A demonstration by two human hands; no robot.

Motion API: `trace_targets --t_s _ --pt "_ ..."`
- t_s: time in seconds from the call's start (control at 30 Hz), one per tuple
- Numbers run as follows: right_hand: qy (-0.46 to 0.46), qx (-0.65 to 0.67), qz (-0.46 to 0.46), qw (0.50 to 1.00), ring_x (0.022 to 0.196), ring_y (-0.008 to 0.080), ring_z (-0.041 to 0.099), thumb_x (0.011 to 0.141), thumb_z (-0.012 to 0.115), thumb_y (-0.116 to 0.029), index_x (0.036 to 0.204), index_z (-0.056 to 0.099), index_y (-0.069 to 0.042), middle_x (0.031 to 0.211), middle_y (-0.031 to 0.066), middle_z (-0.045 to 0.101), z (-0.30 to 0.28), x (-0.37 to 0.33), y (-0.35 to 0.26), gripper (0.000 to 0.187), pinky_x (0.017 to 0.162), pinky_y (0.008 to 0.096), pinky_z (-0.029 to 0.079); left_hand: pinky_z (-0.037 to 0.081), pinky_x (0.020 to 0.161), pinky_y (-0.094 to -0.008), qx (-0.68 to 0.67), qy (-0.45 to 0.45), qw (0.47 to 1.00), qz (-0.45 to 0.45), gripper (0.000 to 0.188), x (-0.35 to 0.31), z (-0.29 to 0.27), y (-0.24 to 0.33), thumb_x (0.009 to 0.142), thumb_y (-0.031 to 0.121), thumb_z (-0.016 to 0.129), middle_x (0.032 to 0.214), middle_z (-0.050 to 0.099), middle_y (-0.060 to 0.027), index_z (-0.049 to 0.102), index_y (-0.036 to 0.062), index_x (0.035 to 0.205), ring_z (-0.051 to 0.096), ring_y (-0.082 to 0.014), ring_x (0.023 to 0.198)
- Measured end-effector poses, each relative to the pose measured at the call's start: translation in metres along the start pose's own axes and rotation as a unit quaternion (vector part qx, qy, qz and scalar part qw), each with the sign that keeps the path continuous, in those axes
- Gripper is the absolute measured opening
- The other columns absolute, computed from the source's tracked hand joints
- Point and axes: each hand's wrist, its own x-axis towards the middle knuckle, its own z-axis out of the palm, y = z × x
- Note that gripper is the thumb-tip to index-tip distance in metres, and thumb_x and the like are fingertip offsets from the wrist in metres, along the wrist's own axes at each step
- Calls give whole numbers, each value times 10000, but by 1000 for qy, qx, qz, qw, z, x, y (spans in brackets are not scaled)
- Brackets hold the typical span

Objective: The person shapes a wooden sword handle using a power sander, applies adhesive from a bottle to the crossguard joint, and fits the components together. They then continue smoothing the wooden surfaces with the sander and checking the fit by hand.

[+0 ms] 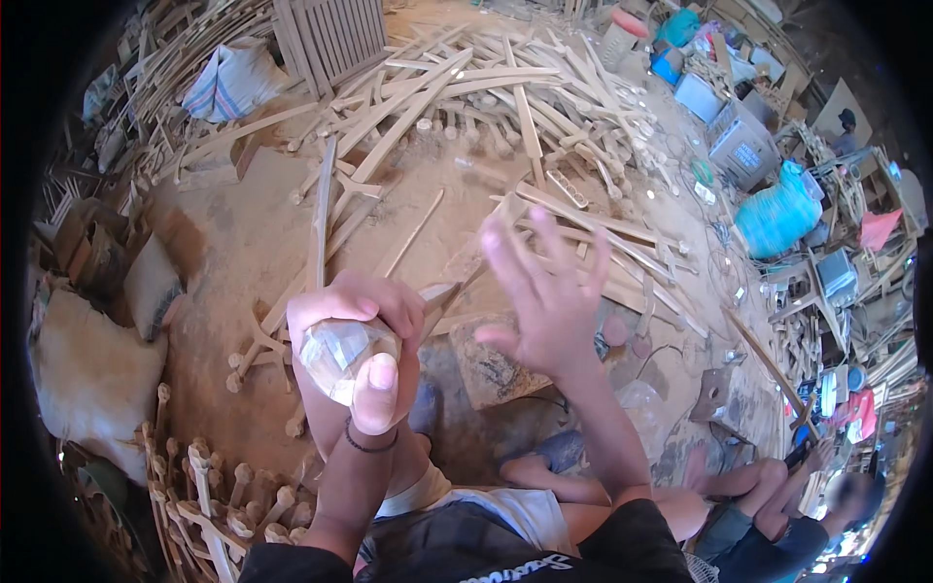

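My left hand (389,309) is closed around a pale piece of wood with a rounded, faceted end (335,355); the thumb presses on that end, which faces up toward me. The rest of the piece is hidden behind the fingers. Beyond this hand a long, narrow wooden strip (324,214) points away; whether it belongs to the held piece I cannot tell. My right hand (554,301) is raised to the right, fingers spread and slightly blurred, holding nothing. Below and behind it sits a rough block (491,364) on the ground.
A large heap of carved wooden pieces (486,87) lies ahead. More knobbed sticks (238,496) stand at the lower left, near a sack (97,360). At the right another person (777,505) sits by a sword-shaped wooden piece (768,360). A blue bundle (777,214) lies farther off.
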Motion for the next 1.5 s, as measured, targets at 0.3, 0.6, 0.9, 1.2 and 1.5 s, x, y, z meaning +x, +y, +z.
trace_targets --t_s 0.3,0.6,0.9,1.2,1.5 --pt "248 43 214 944 1084 285 652 969 680 -379 1204 686 -62 1135 69 725 2 -34 62 395 962 492 476 439 609 -382 81 108 991 -23 576 8 8 2 893 445 716 895 548 -138 445 83 1250 519 -222 676" --pt "-229 -343 603 683 905 414 748 897 613 -339 879 789 -50 927 199 767 47 -532 300 339 806 528 591 425 1036 -542 37 153 987 -36 488 1 -17 -25 1069 387 420 1213 624 -226 626 -1 1282 606 -369 1101" --pt "-447 -318 433 715 1132 347 676 1019 505 -334 1150 731 -51 1179 177 718 107 -711 253 385 1004 467 518 540 845 -438 100 194 970 104 596 20 -26 -34 1059 589 448 1200 607 -163 659 37 1140 613 -280 987" --pt "-313 -194 642 672 990 388 738 931 648 -299 1005 762 -2 1045 229 751 157 -589 176 326 859 510 577 431 663 -274 35 -26 993 112 966 18 -11 -28 834 870 530 1084 481 -77 565 16 1285 504 -148 773" --pt "-156 6 737 657 1063 451 691 966 588 -303 1090 725 70 1110 293 724 167 -687 252 416 949 516 538 478 719 -347 -45 -16 996 79 964 1 11 -25 837 837 612 1143 474 -113 474 25 1337 543 -205 856"
